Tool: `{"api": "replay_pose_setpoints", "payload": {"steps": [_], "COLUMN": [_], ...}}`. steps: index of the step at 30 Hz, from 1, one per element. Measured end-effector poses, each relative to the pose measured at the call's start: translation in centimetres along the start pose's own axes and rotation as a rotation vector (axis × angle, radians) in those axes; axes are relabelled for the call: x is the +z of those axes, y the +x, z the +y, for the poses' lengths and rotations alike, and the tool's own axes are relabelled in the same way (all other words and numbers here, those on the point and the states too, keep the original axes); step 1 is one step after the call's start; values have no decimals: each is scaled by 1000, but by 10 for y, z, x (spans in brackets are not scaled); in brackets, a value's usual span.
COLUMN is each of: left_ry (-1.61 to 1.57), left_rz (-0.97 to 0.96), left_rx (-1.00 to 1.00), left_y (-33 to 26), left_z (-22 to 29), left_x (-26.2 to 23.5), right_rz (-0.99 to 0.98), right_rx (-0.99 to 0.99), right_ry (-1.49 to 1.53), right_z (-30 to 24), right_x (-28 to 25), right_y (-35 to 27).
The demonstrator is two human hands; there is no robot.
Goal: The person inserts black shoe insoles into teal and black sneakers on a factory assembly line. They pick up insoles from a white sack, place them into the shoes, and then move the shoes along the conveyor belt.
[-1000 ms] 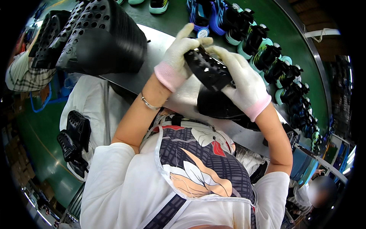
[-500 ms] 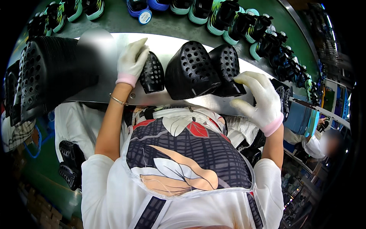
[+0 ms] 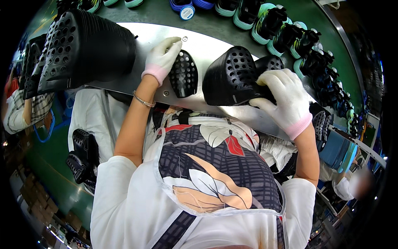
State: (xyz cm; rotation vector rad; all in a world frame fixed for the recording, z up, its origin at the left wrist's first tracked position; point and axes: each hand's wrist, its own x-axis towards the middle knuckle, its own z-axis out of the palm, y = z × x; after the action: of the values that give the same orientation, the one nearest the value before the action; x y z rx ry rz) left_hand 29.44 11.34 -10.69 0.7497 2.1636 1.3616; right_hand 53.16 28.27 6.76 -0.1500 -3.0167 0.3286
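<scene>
Both my hands wear white gloves with pink cuffs. My left hand (image 3: 163, 59) has its bent fingers and thumb at the upper edge of a small black perforated shoe insert (image 3: 185, 76), seemingly pinching it. To the right stands a thicker stack of nested black shoe inserts (image 3: 230, 79). Another black shoe insert (image 3: 269, 63) sits beside that stack, partly hidden by my right hand (image 3: 278, 91). My right fingers and thumb curl around its near part, close to the stack's right side.
The pieces rest on a metal work surface (image 3: 143, 35). A long stack of black inserts (image 3: 93, 47) lies at the left. Rows of shoes (image 3: 269, 25) stand on the green surface beyond. A blue bin (image 3: 329, 145) is at the right. Other people (image 3: 346, 184) sit at both sides.
The view has shifted, so the scene sits further right. My right hand has come left and closed around the right-hand insert. My left hand stays at the small insert.
</scene>
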Motion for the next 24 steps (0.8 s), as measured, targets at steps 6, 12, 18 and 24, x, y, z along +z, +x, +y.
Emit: {"api": "replay_pose_setpoints", "payload": {"steps": [6, 12, 18, 24], "left_ry": [256, -833, -1487, -1239], "left_rz": [182, -223, -376, 128], "left_rx": [146, 112, -116, -18], "left_y": [1, -7, 28, 73], "left_z": [5, 83, 101, 77], "left_x": [-3, -3, -8, -4], "right_rz": [-11, 138, -21, -192], "right_rx": [36, -9, 131, 370], "right_ry": [118, 216, 474, 520], "right_z": [-4, -24, -22, -17], "right_x": [-24, -45, -13, 37], "right_y": [5, 37, 110, 175]}}
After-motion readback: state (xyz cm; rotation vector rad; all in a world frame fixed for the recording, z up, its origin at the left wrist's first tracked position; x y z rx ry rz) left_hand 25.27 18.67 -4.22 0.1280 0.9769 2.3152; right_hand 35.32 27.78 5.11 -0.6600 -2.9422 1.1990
